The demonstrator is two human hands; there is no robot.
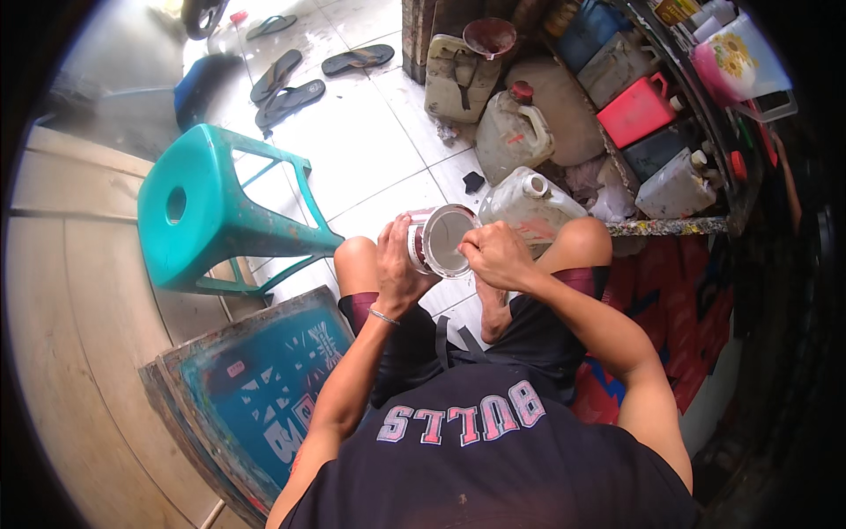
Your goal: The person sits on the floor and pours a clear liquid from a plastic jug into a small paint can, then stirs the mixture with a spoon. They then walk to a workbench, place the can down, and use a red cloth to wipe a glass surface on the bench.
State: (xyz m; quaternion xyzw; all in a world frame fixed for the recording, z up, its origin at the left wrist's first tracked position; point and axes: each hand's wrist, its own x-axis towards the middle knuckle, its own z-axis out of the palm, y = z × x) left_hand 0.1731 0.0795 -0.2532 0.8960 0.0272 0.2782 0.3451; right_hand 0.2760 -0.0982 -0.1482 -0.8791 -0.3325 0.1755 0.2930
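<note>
A round open can (pixel 417 249) with a white rim and a pale inside tilts toward me above my lap. My left hand (pixel 398 273) wraps round its side and holds it. At the can's right rim is my right hand (pixel 499 257), its fingers pinched together with the tips just over the opening. What the pinch holds, if anything, is too small to make out. A translucent plastic jerrycan (pixel 529 207) with an uncapped mouth stands close beyond my right hand.
A green plastic stool (pixel 189 212) stands at left, above a blue framed screen (pixel 264 379). Dark sandals (pixel 291 104) lie on the white tiles. More jugs, including a red-capped jerrycan (pixel 511 137) and a red one (pixel 636 113), crowd the rack (pixel 687 226) at right.
</note>
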